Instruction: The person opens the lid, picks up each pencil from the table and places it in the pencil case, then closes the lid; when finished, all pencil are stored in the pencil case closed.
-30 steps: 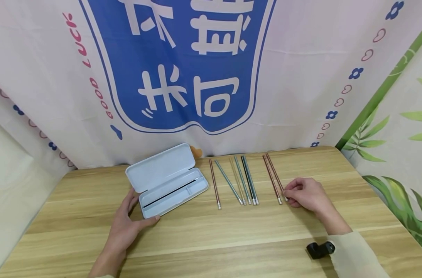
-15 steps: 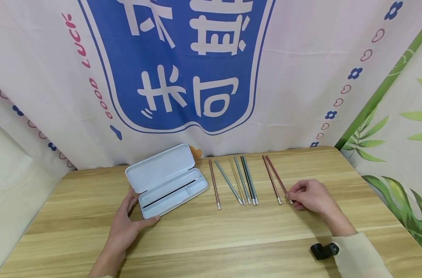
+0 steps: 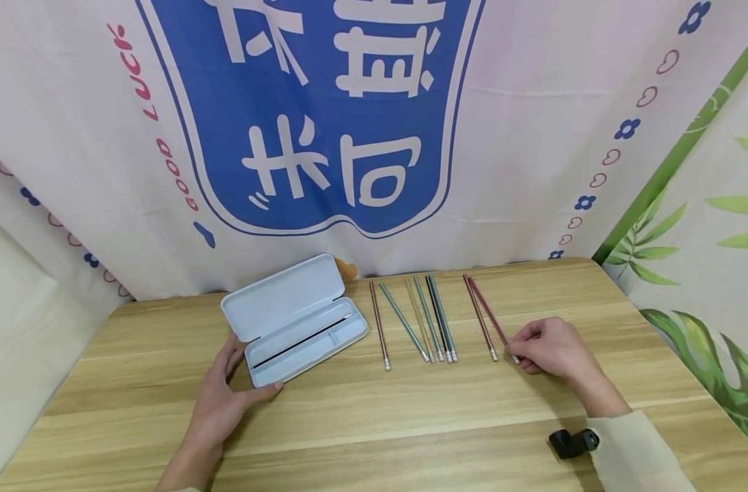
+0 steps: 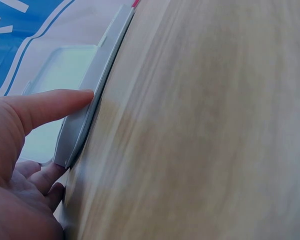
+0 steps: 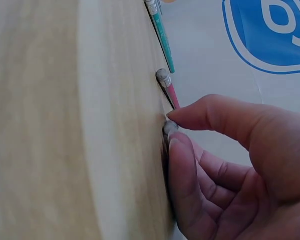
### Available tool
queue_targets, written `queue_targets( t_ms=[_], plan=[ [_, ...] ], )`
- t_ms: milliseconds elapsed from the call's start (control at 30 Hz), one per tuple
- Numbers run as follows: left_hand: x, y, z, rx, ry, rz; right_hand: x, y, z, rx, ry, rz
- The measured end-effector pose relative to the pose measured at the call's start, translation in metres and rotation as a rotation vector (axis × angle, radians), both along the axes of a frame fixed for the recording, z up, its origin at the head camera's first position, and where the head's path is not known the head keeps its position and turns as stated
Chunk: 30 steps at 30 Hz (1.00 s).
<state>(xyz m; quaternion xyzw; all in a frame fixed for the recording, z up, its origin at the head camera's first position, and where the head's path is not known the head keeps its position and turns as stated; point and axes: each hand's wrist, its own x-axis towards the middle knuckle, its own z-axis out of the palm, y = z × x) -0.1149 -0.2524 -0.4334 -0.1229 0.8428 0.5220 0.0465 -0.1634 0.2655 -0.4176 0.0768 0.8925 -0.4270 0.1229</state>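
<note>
A light-blue pencil case (image 3: 311, 350) lies with its lid up on the table, one black pencil (image 3: 301, 342) inside its long compartment. My left hand (image 3: 222, 403) grips its left end, the thumb (image 4: 64, 106) on the front wall and the fingers behind the end. At the right, my right hand (image 3: 549, 347) pinches the eraser end of a reddish pencil (image 3: 489, 311) between thumb and forefinger. That pencil slants on the table, its far end meeting that of a second reddish pencil (image 3: 481, 320). In the right wrist view the pinched eraser (image 5: 171, 127) shows between the fingertips.
Between case and right hand lie a reddish pencil (image 3: 379, 328), a slanted teal pencil (image 3: 405, 322) and a loose row with a tan pencil (image 3: 420, 318), teal ones and a black pencil (image 3: 438, 320). Behind the wooden table (image 3: 380, 430) hangs a printed cloth (image 3: 509, 171).
My right hand has shifted slightly right with the pencil's eraser end, widening the gap to the neighbouring reddish pencil. The left hand and the case have stayed put.
</note>
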Motion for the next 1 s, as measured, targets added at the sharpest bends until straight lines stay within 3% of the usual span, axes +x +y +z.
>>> queue_targets(
  t_ms=[333, 633, 1000],
  plan=[
    [-0.002, -0.001, -0.002, -0.009, -0.01, 0.0, -0.001, 0.003, -0.001, 0.0, 0.009, 0.011],
    [-0.001, 0.0, -0.002, -0.005, -0.007, 0.003, -0.002, 0.014, -0.004, -0.222, -0.029, -0.015],
    [-0.001, 0.0, 0.0, -0.003, -0.015, 0.003, -0.004, 0.029, -0.01, -0.477, -0.063, 0.014]
  ],
)
